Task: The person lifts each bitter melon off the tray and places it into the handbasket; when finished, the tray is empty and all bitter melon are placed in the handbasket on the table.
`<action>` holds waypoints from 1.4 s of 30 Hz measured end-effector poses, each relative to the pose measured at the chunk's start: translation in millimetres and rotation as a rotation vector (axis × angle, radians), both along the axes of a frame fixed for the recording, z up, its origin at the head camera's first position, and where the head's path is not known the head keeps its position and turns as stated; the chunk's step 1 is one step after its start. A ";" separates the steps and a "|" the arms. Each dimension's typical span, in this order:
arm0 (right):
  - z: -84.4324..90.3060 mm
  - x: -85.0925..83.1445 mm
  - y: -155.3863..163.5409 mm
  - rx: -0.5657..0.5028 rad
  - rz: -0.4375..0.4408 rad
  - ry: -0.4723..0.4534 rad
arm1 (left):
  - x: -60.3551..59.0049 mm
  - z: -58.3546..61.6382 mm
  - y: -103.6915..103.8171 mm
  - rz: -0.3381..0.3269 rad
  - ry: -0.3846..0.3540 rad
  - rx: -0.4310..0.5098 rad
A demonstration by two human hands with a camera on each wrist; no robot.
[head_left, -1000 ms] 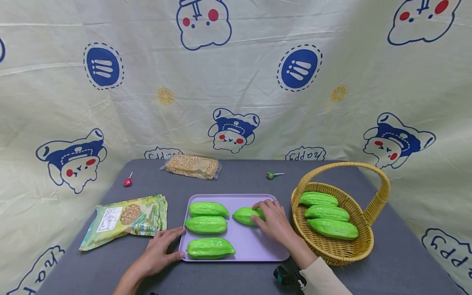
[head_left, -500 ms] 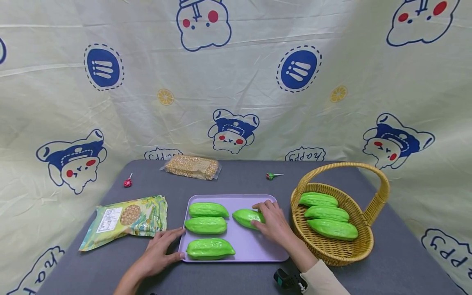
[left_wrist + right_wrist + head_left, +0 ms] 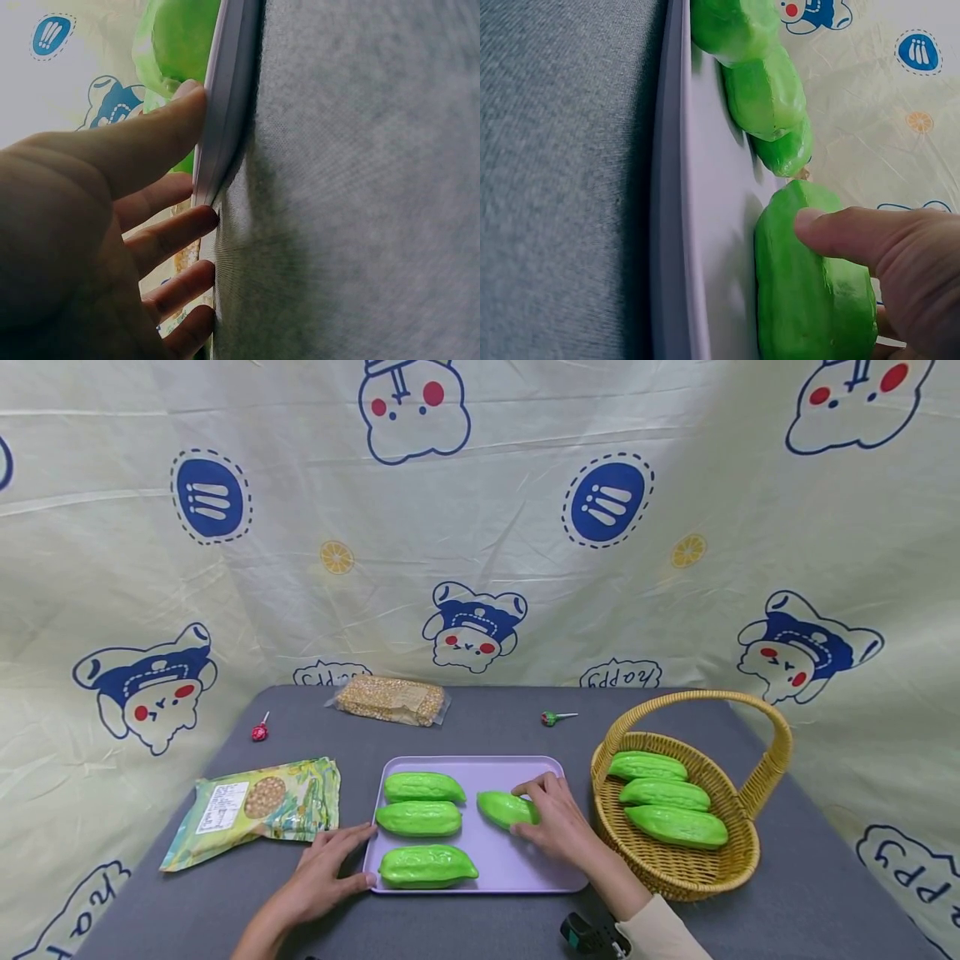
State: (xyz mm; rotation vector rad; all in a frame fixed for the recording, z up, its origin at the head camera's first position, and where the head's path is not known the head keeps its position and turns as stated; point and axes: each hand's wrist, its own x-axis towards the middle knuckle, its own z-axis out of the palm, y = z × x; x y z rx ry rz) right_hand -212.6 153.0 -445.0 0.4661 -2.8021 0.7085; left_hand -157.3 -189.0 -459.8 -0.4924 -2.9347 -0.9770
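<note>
A lilac tray (image 3: 525, 868) lies on the grey table and carries several green bitter gourds. My right hand (image 3: 553, 823) grips one gourd (image 3: 502, 807) at the tray's right side; the right wrist view shows my thumb (image 3: 855, 234) pressed on that gourd (image 3: 810, 300). Three more gourds (image 3: 420, 817) lie in a column on the tray's left half. My left hand (image 3: 326, 872) rests flat on the table with its thumb against the tray's left edge (image 3: 225, 112), fingers straight.
A wicker basket (image 3: 750, 827) with three gourds (image 3: 666, 794) stands right of the tray. A printed snack bag (image 3: 255, 806) lies to the left, a clear packet of grains (image 3: 390, 698) behind, and two lollipops (image 3: 259, 727) (image 3: 555, 717) lie farther back. A cartoon-print curtain encloses the table.
My right hand has drawn the gourd a little nearer and turned it slightly on the tray. The left hand has not moved.
</note>
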 end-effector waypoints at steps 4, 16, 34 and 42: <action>0.0 2.3 1.5 0.017 0.021 -0.012 | -0.1 0.2 -0.5 0.001 -0.004 -0.001; 2.2 5.4 5.4 0.028 0.063 -0.035 | -1.4 -0.3 0.0 -0.002 -0.012 0.000; 33.6 25.6 17.9 0.034 0.066 0.097 | 0.2 1.4 -1.1 -0.002 0.007 -0.007; 48.1 36.7 29.7 0.033 0.083 0.191 | -1.4 0.0 -1.6 -0.011 0.018 -0.011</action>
